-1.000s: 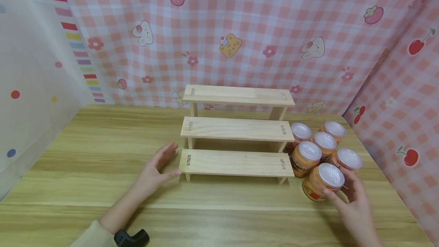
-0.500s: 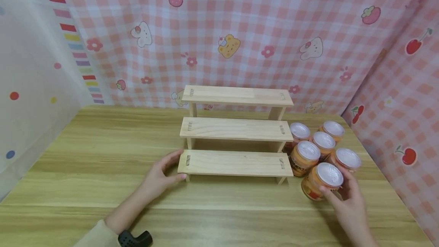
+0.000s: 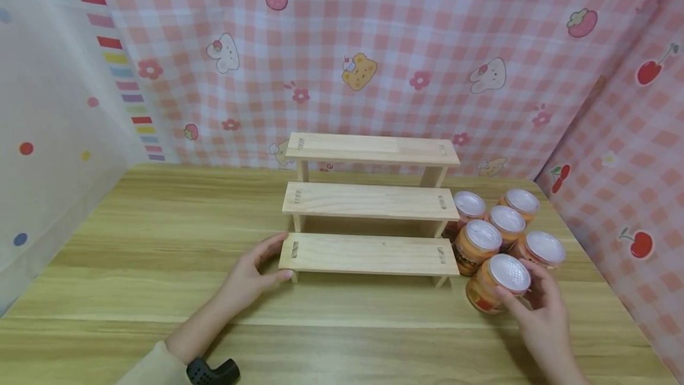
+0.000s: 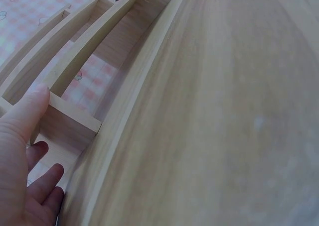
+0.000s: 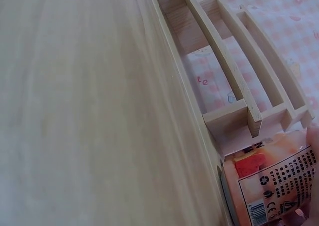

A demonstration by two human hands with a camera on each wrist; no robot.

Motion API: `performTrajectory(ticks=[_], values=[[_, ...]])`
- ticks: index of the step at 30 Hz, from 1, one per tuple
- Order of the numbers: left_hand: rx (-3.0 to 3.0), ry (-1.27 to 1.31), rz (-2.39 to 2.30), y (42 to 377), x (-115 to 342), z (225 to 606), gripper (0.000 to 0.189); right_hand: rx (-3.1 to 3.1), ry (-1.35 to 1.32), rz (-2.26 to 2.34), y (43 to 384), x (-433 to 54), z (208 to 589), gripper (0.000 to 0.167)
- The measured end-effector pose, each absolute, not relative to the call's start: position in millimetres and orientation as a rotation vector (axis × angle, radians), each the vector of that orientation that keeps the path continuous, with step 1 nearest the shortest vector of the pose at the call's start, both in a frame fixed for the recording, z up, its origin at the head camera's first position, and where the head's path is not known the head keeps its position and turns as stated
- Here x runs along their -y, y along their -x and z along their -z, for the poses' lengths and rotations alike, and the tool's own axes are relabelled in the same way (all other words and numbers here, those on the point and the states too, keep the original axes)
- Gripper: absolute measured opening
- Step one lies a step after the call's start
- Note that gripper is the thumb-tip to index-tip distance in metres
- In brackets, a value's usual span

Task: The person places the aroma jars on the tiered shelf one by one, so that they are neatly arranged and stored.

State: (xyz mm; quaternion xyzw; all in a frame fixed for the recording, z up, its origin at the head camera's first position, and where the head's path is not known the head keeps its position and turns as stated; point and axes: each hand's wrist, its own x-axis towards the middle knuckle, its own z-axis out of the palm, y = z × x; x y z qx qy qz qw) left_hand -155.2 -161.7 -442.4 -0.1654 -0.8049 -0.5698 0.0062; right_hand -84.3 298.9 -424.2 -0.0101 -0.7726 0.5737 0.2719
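A three-tier wooden step shelf (image 3: 369, 253) stands on the table. My left hand (image 3: 247, 279) holds the left end of its lowest board, thumb at the front corner and index finger at the back one. In the left wrist view the thumb of the left hand (image 4: 20, 136) lies on the board's end, and the other fingers reach past the side panel. To the right of the shelf, my right hand (image 3: 550, 321) grips an orange-labelled can (image 3: 483, 293) with a clear lid, thumb in front and fingers round the far side. The right wrist view shows the label of this can (image 5: 271, 186) close up.
Several similar cans (image 3: 477, 245) stand grouped behind the held one, beside the shelf's right end. Pink checked cloth (image 3: 395, 28) hangs behind the wood-grain table (image 3: 342, 337) and along its right side. White dotted cloth (image 3: 48, 135) is at the left.
My left hand has moved right and taken hold of the lowest board's end. The gripped can has shifted slightly left with my right hand.
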Motion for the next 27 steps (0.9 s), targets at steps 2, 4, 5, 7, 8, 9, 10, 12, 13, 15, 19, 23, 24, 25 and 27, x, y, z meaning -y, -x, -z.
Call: performTrajectory(ticks=[2,4,5,7,8,9,10,12,13,15,19,23,24,25,27], values=[[2.518,0.516,1.782,155.0,162.0,443.1,0.071,2.092,0.017,-1.541,83.6,-297.7,423.6,0.061],[2.516,0.519,1.782,155.0,162.2,443.7,0.071,2.104,0.015,-1.543,82.5,-296.4,422.7,0.060],[2.517,0.518,1.781,155.0,162.3,443.9,0.071,2.108,0.012,-1.541,81.8,-295.7,422.0,0.061],[2.518,0.513,1.782,154.9,162.3,444.2,0.071,2.110,0.007,-1.535,80.7,-294.1,419.8,0.061],[2.520,0.510,1.783,155.0,162.3,444.2,0.071,2.110,0.000,-1.531,80.0,-293.1,418.3,0.061],[2.523,0.504,1.783,155.0,162.3,444.0,0.071,2.117,-0.007,-1.511,79.5,-291.9,416.4,0.062],[2.525,0.501,1.784,155.2,162.2,443.8,0.071,2.117,-0.018,-1.501,78.9,-290.7,414.2,0.062],[2.527,0.496,1.784,155.5,162.2,443.6,0.072,2.126,-0.035,-1.462,77.7,-288.2,409.2,0.064],[2.528,0.498,1.784,155.7,162.1,443.4,0.072,2.130,-0.044,-1.443,76.7,-287.1,406.5,0.064],[2.529,0.500,1.782,155.9,161.9,443.0,0.072,2.139,-0.056,-1.407,74.9,-285.1,401.6,0.066],[2.533,0.499,1.782,156.1,162.3,443.3,0.072,2.150,-0.061,-1.374,72.6,-280.5,392.0,0.070],[2.534,0.499,1.791,155.9,162.6,443.1,0.072,2.162,-0.050,-1.364,71.1,-273.6,380.0,0.071],[2.535,0.499,1.792,155.9,162.6,443.1,0.072,2.169,-0.043,-1.358,70.4,-271.3,376.4,0.070],[2.536,0.500,1.792,155.8,162.6,443.0,0.072,2.172,-0.034,-1.359,70.1,-269.1,373.0,0.070],[2.537,0.500,1.790,155.7,162.6,442.9,0.072,2.178,-0.028,-1.356,69.6,-264.8,366.3,0.069]])
